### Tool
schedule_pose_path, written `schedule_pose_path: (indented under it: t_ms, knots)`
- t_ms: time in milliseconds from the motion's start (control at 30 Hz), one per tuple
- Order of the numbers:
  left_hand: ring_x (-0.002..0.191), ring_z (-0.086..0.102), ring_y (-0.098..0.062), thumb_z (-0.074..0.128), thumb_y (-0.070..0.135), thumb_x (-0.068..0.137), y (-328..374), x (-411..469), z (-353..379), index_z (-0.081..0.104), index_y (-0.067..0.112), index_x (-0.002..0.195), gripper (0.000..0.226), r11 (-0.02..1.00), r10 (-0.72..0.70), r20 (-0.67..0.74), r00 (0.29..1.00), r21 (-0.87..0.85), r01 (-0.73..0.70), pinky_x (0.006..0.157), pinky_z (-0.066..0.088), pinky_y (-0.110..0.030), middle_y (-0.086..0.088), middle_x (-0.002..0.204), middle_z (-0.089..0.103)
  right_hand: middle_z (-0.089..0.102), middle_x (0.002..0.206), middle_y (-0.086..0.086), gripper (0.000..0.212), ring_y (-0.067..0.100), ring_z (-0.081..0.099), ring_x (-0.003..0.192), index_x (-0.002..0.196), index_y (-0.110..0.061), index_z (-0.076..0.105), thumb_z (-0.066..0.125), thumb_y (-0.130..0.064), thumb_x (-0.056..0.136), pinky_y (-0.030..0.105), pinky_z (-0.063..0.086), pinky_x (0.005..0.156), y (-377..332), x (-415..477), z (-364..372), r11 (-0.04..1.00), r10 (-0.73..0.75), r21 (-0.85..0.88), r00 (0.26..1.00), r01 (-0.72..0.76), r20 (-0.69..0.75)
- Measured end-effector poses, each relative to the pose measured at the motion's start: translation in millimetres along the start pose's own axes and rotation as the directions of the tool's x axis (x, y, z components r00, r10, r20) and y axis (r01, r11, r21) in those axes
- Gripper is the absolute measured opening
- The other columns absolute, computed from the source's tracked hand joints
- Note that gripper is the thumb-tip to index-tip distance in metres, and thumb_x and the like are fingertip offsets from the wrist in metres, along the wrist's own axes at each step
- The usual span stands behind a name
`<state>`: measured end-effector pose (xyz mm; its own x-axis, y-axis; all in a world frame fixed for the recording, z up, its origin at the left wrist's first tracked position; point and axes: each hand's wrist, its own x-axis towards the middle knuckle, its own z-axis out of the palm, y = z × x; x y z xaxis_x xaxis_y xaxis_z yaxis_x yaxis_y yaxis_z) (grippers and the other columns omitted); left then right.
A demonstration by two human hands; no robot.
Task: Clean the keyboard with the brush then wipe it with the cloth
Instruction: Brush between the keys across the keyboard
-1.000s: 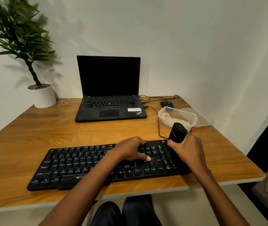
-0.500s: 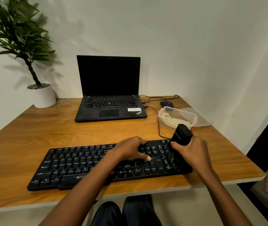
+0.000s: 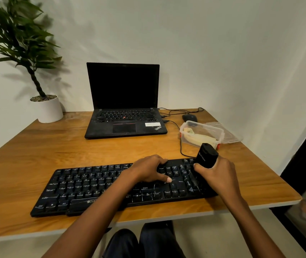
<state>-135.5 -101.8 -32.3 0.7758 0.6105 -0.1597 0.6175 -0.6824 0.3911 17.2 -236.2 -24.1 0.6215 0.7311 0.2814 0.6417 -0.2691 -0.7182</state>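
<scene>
A black keyboard (image 3: 85, 187) lies along the near edge of the wooden desk (image 3: 74, 149). My left hand (image 3: 148, 169) rests flat on its right-middle keys, fingers spread and pressing down. My right hand (image 3: 218, 174) grips a black brush (image 3: 205, 156) by its thick handle, held upright and tilted over the number pad at the keyboard's right end; the bristles blur against the keys. A pale cloth (image 3: 198, 137) lies inside the clear plastic box (image 3: 221, 133) behind the keyboard's right end.
A black laptop (image 3: 124, 108) stands open at the back middle, with a mouse (image 3: 189, 118) and cables to its right. The box's lid (image 3: 228, 134) lies beside the box. A potted plant (image 3: 46, 108) stands at the back left. The desk's right edge is close to my right hand.
My right hand with the brush has shifted a little to the right and nearer along the number pad. My left hand has stayed on the keys.
</scene>
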Motion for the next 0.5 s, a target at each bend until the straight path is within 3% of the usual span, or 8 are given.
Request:
schedule_pose_path:
  t_ms: [167, 267, 367, 500]
  knots:
    - [0.134, 0.036, -0.022, 0.066, 0.046, 0.082, 0.2, -0.2, -0.1, 0.028, 0.018, 0.147, 0.081, 1.0, -0.004, 0.004, 1.0, -0.003, 0.004, 0.107, 0.036, -0.039, 0.0, 0.15, 0.035, 0.056, 0.067, -0.007, 0.023, 0.012, 0.059, 0.067, 0.07, -0.023, 0.052, 0.075, -0.022, 0.072, 0.027, 0.049, 0.055, 2.4, -1.0, -4.3, 0.997, 0.032, 0.073, 0.998, -0.036, 0.063]
    - [0.135, 0.036, -0.022, 0.066, 0.046, 0.082, 0.2, 0.1, 0.3, 0.028, 0.018, 0.147, 0.081, 1.0, 0.0, 0.006, 1.0, 0.004, 0.0, 0.107, 0.036, -0.04, -0.001, 0.15, 0.034, 0.053, 0.064, -0.01, 0.021, 0.003, 0.053, 0.062, 0.074, -0.021, 0.053, 0.074, -0.021, 0.074, 0.02, 0.042, 0.05, 4.9, -2.7, -3.1, 0.998, 0.007, 0.063, 1.0, -0.007, 0.003]
    - [0.135, 0.036, -0.022, 0.066, 0.047, 0.082, -0.2, 0.7, 0.6, 0.028, 0.017, 0.147, 0.08, 1.0, 0.007, 0.004, 1.0, 0.01, -0.007, 0.107, 0.036, -0.04, -0.001, 0.15, 0.034, 0.054, 0.064, -0.007, 0.027, 0.004, 0.052, 0.061, 0.067, -0.025, 0.049, 0.074, -0.02, 0.072, 0.021, 0.041, 0.049, 3.1, -2.3, -0.7, 0.998, 0.003, 0.062, 1.0, -0.004, 0.024]
    - [0.135, 0.036, -0.022, 0.065, 0.047, 0.082, -1.0, 1.4, 0.6, 0.027, 0.018, 0.148, 0.081, 1.0, 0.006, 0.011, 1.0, 0.012, -0.006, 0.107, 0.036, -0.039, 0.0, 0.15, 0.034, 0.059, 0.067, 0.001, 0.017, 0.009, 0.055, 0.061, 0.074, -0.014, 0.056, 0.072, -0.02, 0.074, 0.021, 0.04, 0.048, 1.5, 20.3, 11.2, 0.997, 0.034, 0.073, 0.999, -0.033, -0.008]
